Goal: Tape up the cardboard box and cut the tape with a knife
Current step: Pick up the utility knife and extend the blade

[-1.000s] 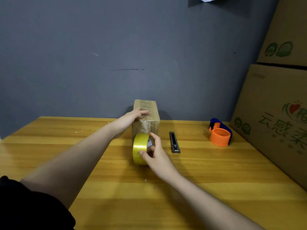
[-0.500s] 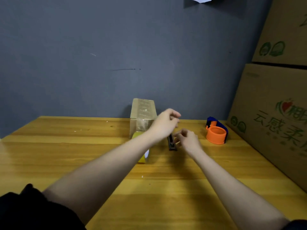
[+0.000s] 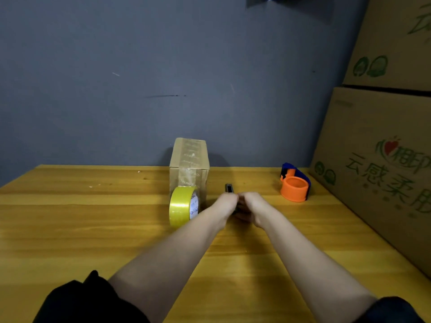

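Observation:
A small cardboard box stands against the wall, with clear tape running over its top and down its front. A strip still joins it to the yellow tape roll, which stands on edge in front of the box. To the right lies a black utility knife; only its far end shows. My left hand and my right hand meet over the knife with fingers curled round its body.
An orange and blue tape dispenser sits at the back right of the wooden table. Large printed cardboard cartons are stacked along the right edge. A grey wall closes the back.
My right hand left the tape roll and went to the knife. My left hand came off the box, crossed right, and now both hands close on the knife.

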### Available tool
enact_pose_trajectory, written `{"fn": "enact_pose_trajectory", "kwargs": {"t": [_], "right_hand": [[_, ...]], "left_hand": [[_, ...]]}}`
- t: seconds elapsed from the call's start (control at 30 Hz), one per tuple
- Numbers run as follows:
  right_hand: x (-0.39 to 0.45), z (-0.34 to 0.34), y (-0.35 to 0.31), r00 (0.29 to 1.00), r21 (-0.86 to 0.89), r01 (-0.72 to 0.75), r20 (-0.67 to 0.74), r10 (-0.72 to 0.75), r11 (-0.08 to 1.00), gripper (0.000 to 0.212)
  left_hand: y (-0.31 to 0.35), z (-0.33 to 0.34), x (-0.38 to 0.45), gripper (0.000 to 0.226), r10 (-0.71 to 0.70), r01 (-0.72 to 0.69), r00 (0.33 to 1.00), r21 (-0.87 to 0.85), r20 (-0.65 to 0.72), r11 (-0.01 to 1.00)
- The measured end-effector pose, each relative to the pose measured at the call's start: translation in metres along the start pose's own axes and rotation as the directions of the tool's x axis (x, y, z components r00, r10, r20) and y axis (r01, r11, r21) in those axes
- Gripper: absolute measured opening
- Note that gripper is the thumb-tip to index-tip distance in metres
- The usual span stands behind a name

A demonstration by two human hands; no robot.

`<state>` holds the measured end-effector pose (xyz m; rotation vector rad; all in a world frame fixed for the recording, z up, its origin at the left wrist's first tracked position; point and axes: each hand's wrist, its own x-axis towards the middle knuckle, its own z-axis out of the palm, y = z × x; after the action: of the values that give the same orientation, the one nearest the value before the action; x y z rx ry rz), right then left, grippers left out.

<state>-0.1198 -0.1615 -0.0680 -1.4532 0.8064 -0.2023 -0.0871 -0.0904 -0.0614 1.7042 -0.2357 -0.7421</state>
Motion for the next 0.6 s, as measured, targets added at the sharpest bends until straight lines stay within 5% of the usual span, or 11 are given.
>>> {"fn": "enact_pose_trajectory", "kwargs": {"t": [0.3, 0.5, 0.6], "right_hand": [[0.002, -0.003, 0.011, 0.999, -0.295, 0.032, 0.034, -0.022, 0.955, 0.02], [-0.011, 0.003, 0.027, 0.994, 0.15, 0.04, 0.099, -0.055, 0.988, 0.015], [-0.028, 0.01, 0.043, 0.985, 0.216, 0.067, 0.144, -0.1, 0.974, 0.009]], "left_hand": [[-0.007, 0.003, -0.008, 0.018, -0.037, 0.034, 0.999, -0.172, -0.013, 0.985], [-0.027, -0.008, -0.011, 0.02, 0.138, -0.144, 0.989, -0.166, -0.042, 0.976], [-0.04, -0.015, -0.013, 0.024, 0.189, -0.19, 0.982, -0.161, -0.019, 0.969]]}}
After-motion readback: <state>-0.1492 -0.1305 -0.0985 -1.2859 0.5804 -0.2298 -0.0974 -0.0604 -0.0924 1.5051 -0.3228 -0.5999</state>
